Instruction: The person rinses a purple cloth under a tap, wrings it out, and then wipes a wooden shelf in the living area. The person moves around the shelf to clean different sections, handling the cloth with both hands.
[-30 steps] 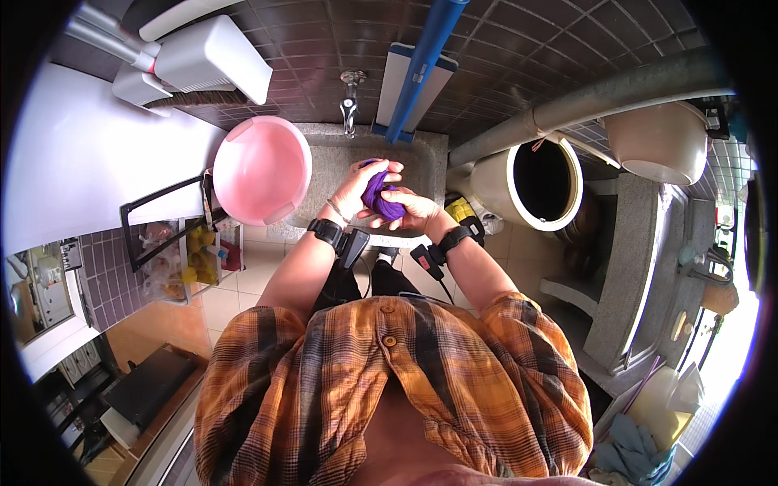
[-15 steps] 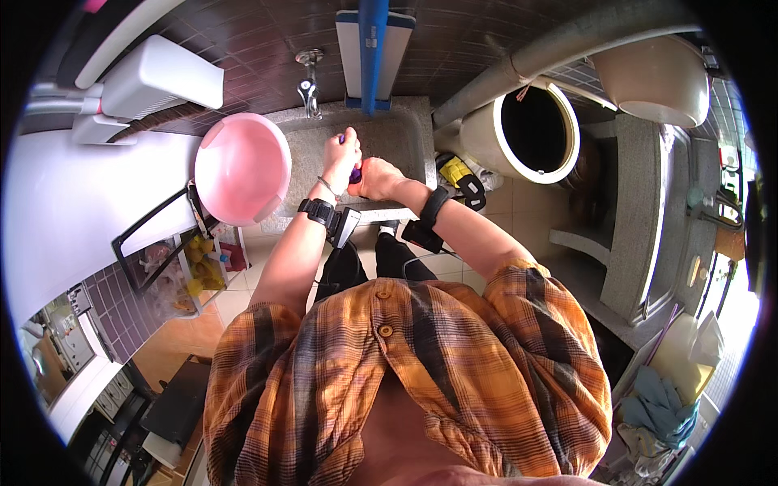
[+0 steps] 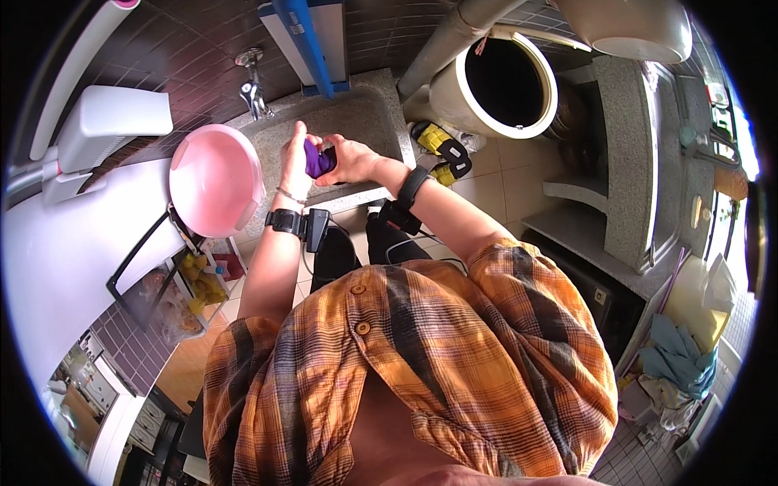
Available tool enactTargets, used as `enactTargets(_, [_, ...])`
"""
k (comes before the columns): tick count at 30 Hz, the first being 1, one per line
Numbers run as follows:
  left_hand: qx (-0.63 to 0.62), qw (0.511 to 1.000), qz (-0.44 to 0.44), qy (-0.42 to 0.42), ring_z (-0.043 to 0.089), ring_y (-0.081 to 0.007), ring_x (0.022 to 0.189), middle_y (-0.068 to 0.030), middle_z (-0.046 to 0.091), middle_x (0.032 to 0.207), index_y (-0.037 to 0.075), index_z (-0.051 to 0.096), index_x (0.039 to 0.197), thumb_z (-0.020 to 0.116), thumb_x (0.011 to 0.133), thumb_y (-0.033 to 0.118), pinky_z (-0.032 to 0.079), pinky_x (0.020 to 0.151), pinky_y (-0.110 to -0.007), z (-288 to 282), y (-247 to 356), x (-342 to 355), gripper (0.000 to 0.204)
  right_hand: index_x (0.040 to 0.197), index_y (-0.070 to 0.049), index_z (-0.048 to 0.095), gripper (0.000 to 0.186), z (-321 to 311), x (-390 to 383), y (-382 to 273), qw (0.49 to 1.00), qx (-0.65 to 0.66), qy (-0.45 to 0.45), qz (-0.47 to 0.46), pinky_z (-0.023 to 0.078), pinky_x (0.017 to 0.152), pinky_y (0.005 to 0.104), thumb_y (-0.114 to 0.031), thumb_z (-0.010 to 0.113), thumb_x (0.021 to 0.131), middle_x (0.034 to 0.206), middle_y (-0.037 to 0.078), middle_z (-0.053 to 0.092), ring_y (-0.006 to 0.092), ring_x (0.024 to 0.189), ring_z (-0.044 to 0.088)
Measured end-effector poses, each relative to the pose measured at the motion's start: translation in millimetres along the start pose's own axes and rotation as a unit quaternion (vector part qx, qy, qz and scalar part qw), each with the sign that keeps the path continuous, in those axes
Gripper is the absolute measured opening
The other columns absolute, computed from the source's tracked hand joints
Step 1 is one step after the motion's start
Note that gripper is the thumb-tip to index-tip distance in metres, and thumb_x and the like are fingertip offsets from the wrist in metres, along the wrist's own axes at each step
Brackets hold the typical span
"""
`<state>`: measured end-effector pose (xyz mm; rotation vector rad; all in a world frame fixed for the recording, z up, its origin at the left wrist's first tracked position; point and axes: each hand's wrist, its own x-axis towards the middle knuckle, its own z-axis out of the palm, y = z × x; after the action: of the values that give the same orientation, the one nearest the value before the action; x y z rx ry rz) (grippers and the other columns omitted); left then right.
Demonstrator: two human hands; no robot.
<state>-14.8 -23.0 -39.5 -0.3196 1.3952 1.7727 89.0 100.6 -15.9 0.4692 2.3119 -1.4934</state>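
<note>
Both hands are over the grey stone sink [image 3: 361, 115], below a chrome tap [image 3: 254, 97]. A bunched purple cloth [image 3: 319, 162] is gripped between them. My left hand [image 3: 294, 166] is upright on its left side, fingers closed on it. My right hand [image 3: 353, 160] curls round its right side, thumb and fingers pressed on the fabric. The pink plastic basin [image 3: 213, 181] stands just left of my left hand, by the sink's edge.
A blue-handled flat mop [image 3: 301, 44] leans against the tiled wall. A cream drum [image 3: 444, 99] and yellow-black objects [image 3: 439, 146] are right of the sink. A grey pipe [image 3: 429, 53] runs along the wall. A white board [image 3: 81, 243] fills the left.
The surroundings have shifted in the picture as my view turned. My hands have changed their grip; more purple cloth shows between them than half a second ago, when they mostly covered it.
</note>
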Motion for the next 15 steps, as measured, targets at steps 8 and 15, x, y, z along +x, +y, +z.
enactTargets(8, [-0.042,0.979,0.042,-0.194,0.063,-0.0214,0.074,-0.01,0.063,0.08,0.005,0.057,0.081,0.052,0.1,0.033,0.052,0.072,-0.034,9.2,6.7,-11.4,0.034,0.122,0.004,0.055,0.068,-5.8,-21.2,28.0,0.749,0.617,-0.215,0.113,0.059,0.052,0.025,-0.053,0.067,0.087,0.106,0.021,0.069,0.0298,0.081,0.073])
enactTargets(15, [0.029,0.957,-0.078,-0.276,0.064,-0.0245,0.101,-0.0116,0.067,0.097,0.0,0.062,0.111,0.052,0.099,0.027,0.052,0.093,-0.037,19.8,26.7,-37.2,0.031,0.114,-0.003,0.06,0.036,8.1,-24.0,18.6,0.73,0.642,-0.235,0.026,0.055,0.054,0.023,-0.024,0.072,0.087,0.092,0.013,0.07,0.0159,0.065,0.066])
